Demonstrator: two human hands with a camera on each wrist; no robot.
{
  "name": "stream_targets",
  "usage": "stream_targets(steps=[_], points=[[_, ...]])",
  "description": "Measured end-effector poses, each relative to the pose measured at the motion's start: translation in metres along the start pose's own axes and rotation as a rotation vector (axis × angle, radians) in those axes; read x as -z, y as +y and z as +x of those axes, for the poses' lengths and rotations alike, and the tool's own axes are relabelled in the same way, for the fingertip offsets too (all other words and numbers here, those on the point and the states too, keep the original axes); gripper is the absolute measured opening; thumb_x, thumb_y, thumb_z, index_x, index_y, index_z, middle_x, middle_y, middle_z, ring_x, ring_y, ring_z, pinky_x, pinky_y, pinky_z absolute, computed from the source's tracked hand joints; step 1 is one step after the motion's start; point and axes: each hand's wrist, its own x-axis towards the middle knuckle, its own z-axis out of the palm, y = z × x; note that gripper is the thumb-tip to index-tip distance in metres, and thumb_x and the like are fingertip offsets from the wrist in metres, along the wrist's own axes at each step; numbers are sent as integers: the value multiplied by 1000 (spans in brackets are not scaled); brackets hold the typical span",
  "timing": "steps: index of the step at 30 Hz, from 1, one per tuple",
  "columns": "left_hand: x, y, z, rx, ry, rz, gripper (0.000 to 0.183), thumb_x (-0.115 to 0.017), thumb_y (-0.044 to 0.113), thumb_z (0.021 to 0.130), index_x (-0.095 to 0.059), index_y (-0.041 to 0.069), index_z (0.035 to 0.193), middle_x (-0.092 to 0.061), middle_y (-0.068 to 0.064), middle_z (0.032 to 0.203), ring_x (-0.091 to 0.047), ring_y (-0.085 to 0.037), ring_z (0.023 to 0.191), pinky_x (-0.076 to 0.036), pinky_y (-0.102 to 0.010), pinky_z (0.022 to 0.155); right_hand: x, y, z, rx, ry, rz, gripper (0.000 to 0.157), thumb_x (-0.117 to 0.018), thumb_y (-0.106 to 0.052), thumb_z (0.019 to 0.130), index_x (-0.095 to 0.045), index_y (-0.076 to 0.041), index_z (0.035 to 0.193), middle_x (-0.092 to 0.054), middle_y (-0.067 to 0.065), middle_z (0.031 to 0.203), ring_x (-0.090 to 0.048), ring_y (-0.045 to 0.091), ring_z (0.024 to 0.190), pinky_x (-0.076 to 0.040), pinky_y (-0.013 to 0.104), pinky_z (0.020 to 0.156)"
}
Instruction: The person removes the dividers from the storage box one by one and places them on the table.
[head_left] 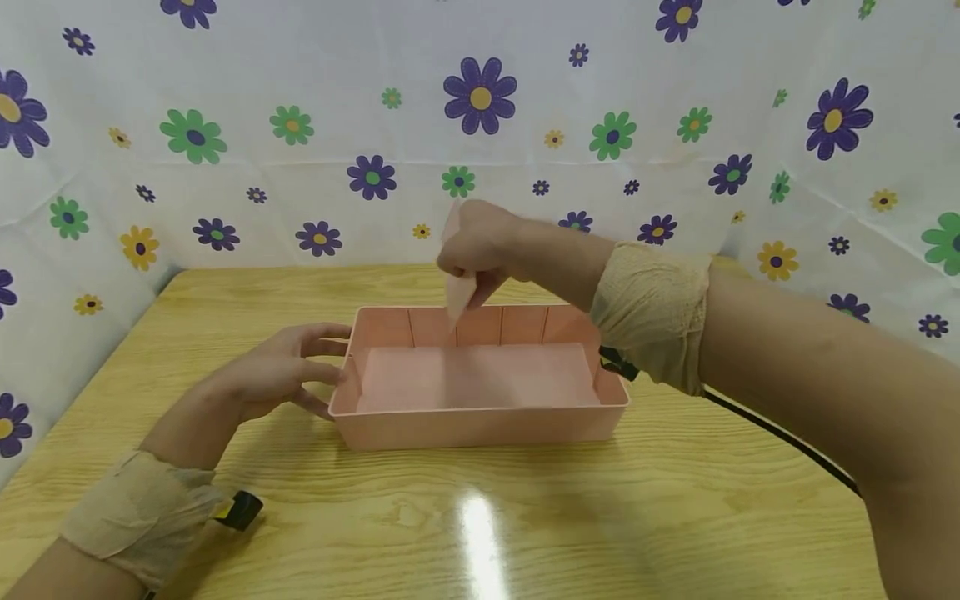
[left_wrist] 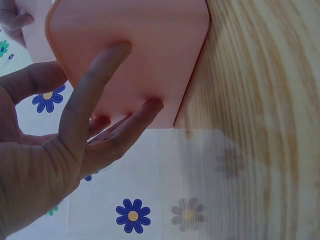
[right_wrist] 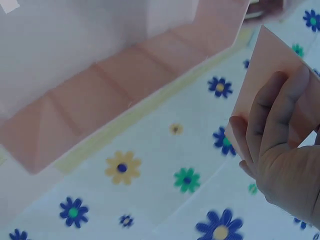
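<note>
A long pink plastic box (head_left: pixel 480 428) sits on the wooden table, its open top facing up. My left hand (head_left: pixel 277 371) is at its left end. In the left wrist view, several extended fingertips (left_wrist: pixel 150 106) rest against the outer end wall. Above the box's back wall, my right hand (head_left: pixel 483 246) grips a thin flat pink panel (head_left: pixel 458 302), the same colour as the box. The right wrist view shows the fingers (right_wrist: pixel 282 112) laid across the panel (right_wrist: pixel 257 65), with one corner sticking out beyond them. Part of the panel is hidden by the hand.
Vertical ridges (head_left: pixel 501 327) line the inside of the box's back wall. Wrapped bands hold a small camera (head_left: pixel 240 510) at each wrist, and a black cable (head_left: pixel 780 437) runs under the right arm. Flower-printed cloth (head_left: pixel 480 142) hangs behind and beside the table (head_left: pixel 360 533).
</note>
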Motion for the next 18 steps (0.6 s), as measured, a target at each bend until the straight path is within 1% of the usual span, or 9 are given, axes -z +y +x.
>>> stream_targets(steps=[1, 2, 4, 7, 10, 13, 15, 18], points=[[0, 0, 0, 4, 1, 0, 75, -60, 10, 96, -17, 1, 157, -22, -29, 160, -58, -39, 122, -61, -50, 80, 7, 5, 2, -11, 18, 16, 40, -53, 4, 82, -42, 3, 121, -54, 17, 107, -70, 30, 80, -63, 34, 66], [0, -1, 0, 7, 2, -5, 75, -60, 9, 96, -18, 1, 157, -22, -28, 160, -58, -39, 122, -61, -50, 80, 15, 10, 4, -22, 40, 20, 45, -52, 3, 83, -39, 2, 126, -52, 18, 113, -68, 29, 83, -63, 35, 67], [0, -1, -1, 6, 3, -9, 75, -60, 9, 96, -18, 1, 157, -22, -28, 160, -58, -38, 121, -61, -50, 80, 32, 22, 8, -37, 80, 31, 51, -51, 3, 83, -36, 2, 132, -49, 18, 119, -64, 29, 89, -63, 35, 69], [-1, -1, -2, -4, 0, -10, 76, -61, 10, 96, -18, 1, 157, -22, -29, 160, -59, -38, 121, -62, -50, 79, 59, 43, 13, -65, 148, 59, 55, -49, 1, 85, -32, 3, 137, -46, 18, 124, -62, 30, 95, -63, 37, 73], [-1, -1, -2, -21, -4, -11, 76, -62, 10, 95, -18, 0, 157, -23, -29, 159, -59, -38, 121, -62, -50, 79, 85, 63, 17, -111, 219, 83, 58, -50, -3, 90, -26, 1, 143, -43, 18, 129, -60, 31, 102, -62, 39, 80], [0, -1, -2, -25, -6, -12, 77, -62, 10, 95, -18, 0, 157, -23, -29, 159, -58, -39, 121, -62, -50, 79, 109, 81, 19, -144, 281, 104, 59, -52, -8, 96, -24, -2, 148, -41, 18, 138, -57, 32, 112, -60, 40, 88], [0, -1, -1, -21, -5, -14, 76, -62, 10, 95, -19, 1, 157, -24, -29, 159, -58, -39, 121, -61, -51, 79, 124, 91, 20, -156, 311, 113, 61, -52, -11, 99, -22, -3, 152, -38, 19, 144, -53, 34, 118, -58, 42, 94], [2, -2, -1, -16, -1, -13, 76, -62, 10, 95, -19, 1, 157, -24, -28, 159, -59, -38, 120, -61, -51, 79, 146, 108, 20, -160, 343, 89, 62, -49, -14, 102, -19, -1, 154, -36, 22, 147, -50, 35, 121, -54, 43, 100]])
